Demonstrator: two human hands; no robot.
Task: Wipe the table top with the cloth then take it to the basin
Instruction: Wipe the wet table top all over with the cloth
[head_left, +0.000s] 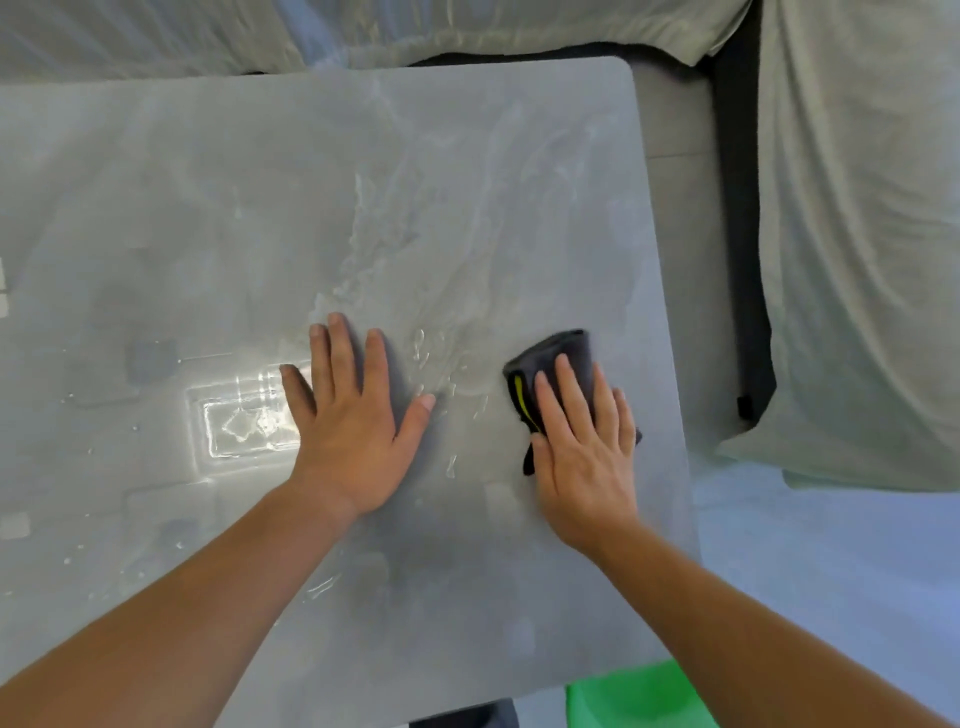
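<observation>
A glossy grey table top (218, 218) fills most of the view, with wet streaks and droplets across its middle. A folded dark cloth (558, 358) with a yellow edge lies near the table's right side. My right hand (584, 447) presses flat on the cloth, fingers spread over it. My left hand (353, 415) rests palm down on the bare wet surface to the left of the cloth, fingers apart, holding nothing. No basin is in view.
The table's right edge (670, 364) runs close beside the cloth. Pale green fabric-covered cushions (857, 234) lie to the right and along the back. A bright green object (634, 699) shows below the table's front edge. Light grey floor is at the lower right.
</observation>
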